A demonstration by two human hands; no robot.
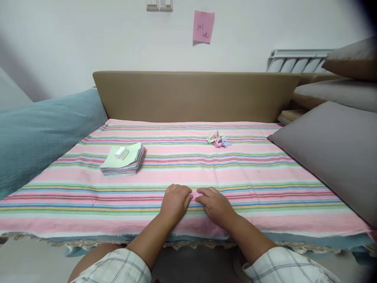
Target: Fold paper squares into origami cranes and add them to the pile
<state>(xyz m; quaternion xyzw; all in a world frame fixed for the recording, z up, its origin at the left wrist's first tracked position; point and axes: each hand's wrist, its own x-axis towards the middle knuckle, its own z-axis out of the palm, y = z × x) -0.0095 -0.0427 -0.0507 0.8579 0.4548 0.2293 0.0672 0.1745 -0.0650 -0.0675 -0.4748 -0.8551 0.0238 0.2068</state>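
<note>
A small piece of pink paper (194, 194) lies near the front of the striped cloth, mostly covered by fingers. My left hand (176, 199) pinches its left side between thumb and fingers. From the right, my right hand (216, 203) has its thumb and fingertips closed on the other side. Both hands rest low on the cloth, close together. How the paper is folded is hidden. Farther back and to the left sits a stack of coloured paper sheets (134, 159), light green on top, with a small white block (121, 153) on it. Beyond my right hand lies a cluster of small folded-paper figures (218, 142).
The striped cloth (182, 173) covers a bed or couch seat with a tan backrest (194, 96). A blue-covered cushion (50, 133) bounds the left, grey cushions (330, 145) the right. On the wall are a pink note (203, 26), switches (159, 4) and a radiator (297, 61).
</note>
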